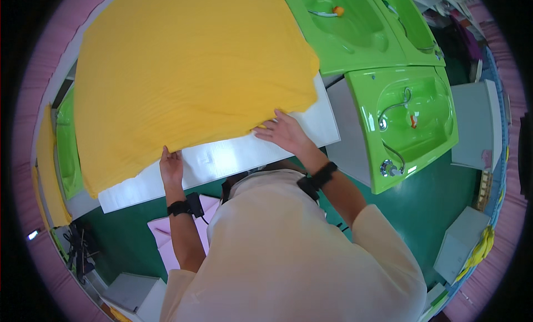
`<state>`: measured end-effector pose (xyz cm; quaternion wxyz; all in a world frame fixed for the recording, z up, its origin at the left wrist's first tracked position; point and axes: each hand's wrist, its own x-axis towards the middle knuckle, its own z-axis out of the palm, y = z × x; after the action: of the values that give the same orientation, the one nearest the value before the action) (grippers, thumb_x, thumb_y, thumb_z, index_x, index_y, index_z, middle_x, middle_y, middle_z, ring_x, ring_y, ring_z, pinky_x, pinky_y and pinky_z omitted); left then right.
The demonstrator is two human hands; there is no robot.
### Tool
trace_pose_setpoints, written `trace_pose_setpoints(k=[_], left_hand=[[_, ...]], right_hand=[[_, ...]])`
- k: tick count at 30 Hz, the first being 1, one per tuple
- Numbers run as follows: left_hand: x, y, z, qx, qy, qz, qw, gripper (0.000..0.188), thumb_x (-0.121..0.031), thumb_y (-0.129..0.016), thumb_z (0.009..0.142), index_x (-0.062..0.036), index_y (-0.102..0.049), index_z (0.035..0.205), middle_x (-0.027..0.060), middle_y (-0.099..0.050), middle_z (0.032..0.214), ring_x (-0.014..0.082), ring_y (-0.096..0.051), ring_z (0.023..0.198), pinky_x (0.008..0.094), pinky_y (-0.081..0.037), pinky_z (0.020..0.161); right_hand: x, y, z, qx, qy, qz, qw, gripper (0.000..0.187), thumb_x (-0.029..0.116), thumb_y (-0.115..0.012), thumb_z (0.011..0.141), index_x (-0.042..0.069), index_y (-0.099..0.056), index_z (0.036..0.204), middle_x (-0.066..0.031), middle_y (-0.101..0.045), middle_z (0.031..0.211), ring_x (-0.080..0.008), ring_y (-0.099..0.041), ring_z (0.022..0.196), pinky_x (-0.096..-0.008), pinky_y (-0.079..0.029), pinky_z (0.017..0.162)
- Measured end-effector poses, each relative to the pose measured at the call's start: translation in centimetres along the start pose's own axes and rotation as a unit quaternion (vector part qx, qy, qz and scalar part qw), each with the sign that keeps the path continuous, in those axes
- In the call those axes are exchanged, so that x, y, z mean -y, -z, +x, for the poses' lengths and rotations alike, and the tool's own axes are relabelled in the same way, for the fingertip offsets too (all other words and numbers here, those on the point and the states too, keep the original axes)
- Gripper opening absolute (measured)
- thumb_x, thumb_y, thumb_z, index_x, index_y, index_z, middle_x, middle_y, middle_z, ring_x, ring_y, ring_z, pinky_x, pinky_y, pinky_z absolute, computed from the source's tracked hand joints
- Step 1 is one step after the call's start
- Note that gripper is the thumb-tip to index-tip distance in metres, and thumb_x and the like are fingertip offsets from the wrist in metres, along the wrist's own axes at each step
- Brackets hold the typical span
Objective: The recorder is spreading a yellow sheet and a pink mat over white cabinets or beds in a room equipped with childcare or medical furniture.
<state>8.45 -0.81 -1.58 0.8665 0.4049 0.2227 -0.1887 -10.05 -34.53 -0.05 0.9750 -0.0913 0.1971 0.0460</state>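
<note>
A large yellow cloth [189, 67] covers most of a white table [216, 161], leaving a white strip along the near side. At the cloth's near edge, left of centre, my left hand [171, 168] has its fingers curled and pinches the hem. Farther right, my right hand [290, 136] lies at the same edge with its fingers stretched and spread. Its upper digit touches the cloth, and a bit of yellow fabric shows between the others. Black straps with small devices circle both wrists. My fingertips at the hem are partly hidden.
Green basins [366, 122] with hoses and taps stand to the right of the table, more at the far right. Another green basin [69, 150] is on the left. Pale purple folded panels [164, 241] lie on the green floor by my left arm. Grey cabinets [474, 125] stand farther right.
</note>
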Motion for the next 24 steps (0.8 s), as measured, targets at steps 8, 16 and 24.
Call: trace_pose_setpoints(k=[8, 16, 24], left_hand=[[0.1, 0.8, 0.4, 0.049, -0.008, 0.001, 0.999, 0.021, -0.015, -0.049, 0.093, -0.002, -0.053, 0.11, 0.0063, -0.06, 0.099, 0.0187, -0.054, 0.097, 0.0315, -0.046, 0.087], [-2.9, 0.1, -1.5, -0.1, 0.088, 0.565, 0.814, 0.045, -0.043, -0.057, 0.086, -0.0015, -0.054, 0.103, 0.0109, -0.064, 0.093, 0.013, -0.06, 0.078, 0.0248, -0.043, 0.063], [-1.2, 0.4, -3.3, -0.101, -0.018, 0.328, 0.939, 0.05, -0.048, -0.053, 0.087, -0.0022, -0.05, 0.107, 0.0107, -0.065, 0.091, 0.0099, -0.053, 0.062, 0.0215, -0.036, 0.049]], right_hand=[[-0.3, -0.4, 3.8, 0.01, 0.18, -0.018, 0.984, 0.05, 0.019, -0.056, 0.087, 0.005, -0.035, 0.13, -0.0123, -0.043, 0.13, -0.0275, -0.039, 0.123, -0.0415, -0.029, 0.106], [1.9, -0.1, -2.0, -0.255, 0.003, -0.34, 0.905, 0.03, 0.024, -0.064, 0.082, 0.0, -0.057, 0.1, -0.008, -0.062, 0.088, -0.0198, -0.06, 0.08, -0.031, -0.048, 0.073], [11.7, -1.3, 0.7, -0.39, 0.225, -0.698, 0.557, 0.072, 0.044, -0.066, 0.077, -0.007, -0.039, 0.119, -0.0295, -0.057, 0.105, -0.0422, -0.055, 0.099, -0.0437, -0.045, 0.084]])
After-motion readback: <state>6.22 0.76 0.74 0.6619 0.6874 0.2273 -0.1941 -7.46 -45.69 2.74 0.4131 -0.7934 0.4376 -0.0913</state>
